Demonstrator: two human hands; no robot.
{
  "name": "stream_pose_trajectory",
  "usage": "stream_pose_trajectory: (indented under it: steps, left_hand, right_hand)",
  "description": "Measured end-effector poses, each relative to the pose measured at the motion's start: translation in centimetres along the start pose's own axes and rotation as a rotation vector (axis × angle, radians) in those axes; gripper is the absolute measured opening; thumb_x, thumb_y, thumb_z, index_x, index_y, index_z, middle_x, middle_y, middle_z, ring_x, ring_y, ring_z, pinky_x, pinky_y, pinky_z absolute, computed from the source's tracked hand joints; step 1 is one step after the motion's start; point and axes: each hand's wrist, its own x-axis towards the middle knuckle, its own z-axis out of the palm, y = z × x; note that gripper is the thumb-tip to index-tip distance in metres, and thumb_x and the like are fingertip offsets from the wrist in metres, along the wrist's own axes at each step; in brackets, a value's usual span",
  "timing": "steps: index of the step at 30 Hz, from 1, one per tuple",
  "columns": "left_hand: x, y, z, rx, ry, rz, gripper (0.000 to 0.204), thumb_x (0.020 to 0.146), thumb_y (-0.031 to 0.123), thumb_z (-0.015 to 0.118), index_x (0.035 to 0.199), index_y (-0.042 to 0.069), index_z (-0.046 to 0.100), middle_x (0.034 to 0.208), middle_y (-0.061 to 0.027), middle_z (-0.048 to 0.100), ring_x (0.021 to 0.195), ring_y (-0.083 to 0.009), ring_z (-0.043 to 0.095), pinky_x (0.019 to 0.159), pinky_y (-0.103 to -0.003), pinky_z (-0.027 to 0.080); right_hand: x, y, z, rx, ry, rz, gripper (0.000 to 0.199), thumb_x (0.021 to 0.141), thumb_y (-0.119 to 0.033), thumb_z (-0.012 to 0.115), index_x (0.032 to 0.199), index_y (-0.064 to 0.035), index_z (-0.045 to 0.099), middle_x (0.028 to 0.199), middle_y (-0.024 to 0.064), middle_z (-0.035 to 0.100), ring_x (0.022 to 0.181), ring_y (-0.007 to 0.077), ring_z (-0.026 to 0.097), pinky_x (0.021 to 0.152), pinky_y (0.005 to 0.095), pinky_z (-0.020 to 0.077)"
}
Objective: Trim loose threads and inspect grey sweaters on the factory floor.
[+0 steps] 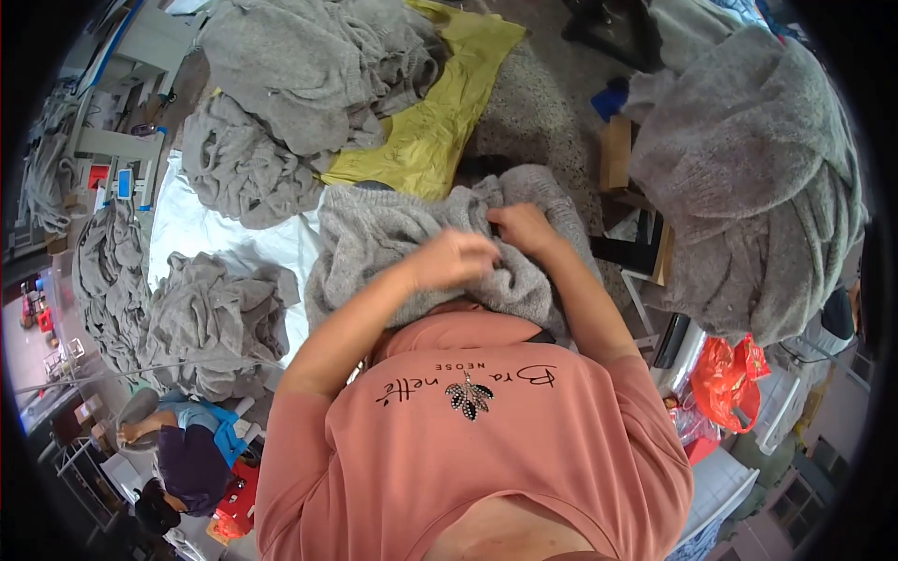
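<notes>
A grey knitted garment point(383, 234) lies bunched across my lap. My right hand point(524, 227) is closed on a fold of it near its far edge, thumb and fingers pressed together on the knit. Just left of that, my left hand point(456, 259) is over the middle of the same garment. Motion smears its fingers, so whether they grip the knit is not visible. Which part of the garment is held cannot be made out among the folds.
Heaps of grey knitwear point(309, 75) lie ahead on yellow sheeting point(440, 103) and at left on white sheeting point(187, 220). A large grey knit pile point(748, 168) stands at right, above a red plastic bag point(725, 383). Another person point(192, 463) sits at lower left.
</notes>
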Motion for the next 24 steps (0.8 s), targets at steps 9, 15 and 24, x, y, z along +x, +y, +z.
stream_pose_trajectory:
  steps: [9,15,24]
  left_hand:
    - [6.5,-4.8,-0.1,0.489,0.177,-0.217,0.047,0.063,0.03,0.065,0.093,-0.005,0.056,0.092,-0.0226,0.056,0.091,-0.0332,0.053,0.078,-0.036,0.042]
    - [4.6,-0.2,2.4,0.204,0.088,-0.006,0.011,0.061,-0.002,0.052,0.071,0.0,0.053,0.07,-0.0085,0.056,0.067,-0.0183,0.054,0.061,-0.03,0.042]
    - [0.5,2.0,1.8,0.18,0.381,0.08,0.013,0.061,-0.003,0.055,0.073,0.002,0.053,0.066,-0.0048,0.052,0.06,-0.0099,0.049,0.054,-0.023,0.039]
  right_hand:
    - [-9.3,-2.6,-2.1,0.574,-0.046,-0.034,0.012,0.069,-0.006,0.056,0.081,-0.0039,0.055,0.068,0.0146,0.054,0.058,0.0272,0.049,0.056,0.03,0.0405]
    - [-11.0,0.0,-3.9,0.918,0.159,0.304,0.023,0.067,-0.004,0.061,0.089,-0.0036,0.055,0.086,0.0083,0.056,0.077,0.0142,0.053,0.069,0.0251,0.0419]
    - [-8.4,-2.5,-5.5,0.467,0.206,-0.228,0.032,0.055,-0.001,0.063,0.087,-0.0027,0.057,0.097,0.0126,0.056,0.092,0.029,0.052,0.09,0.0366,0.032]
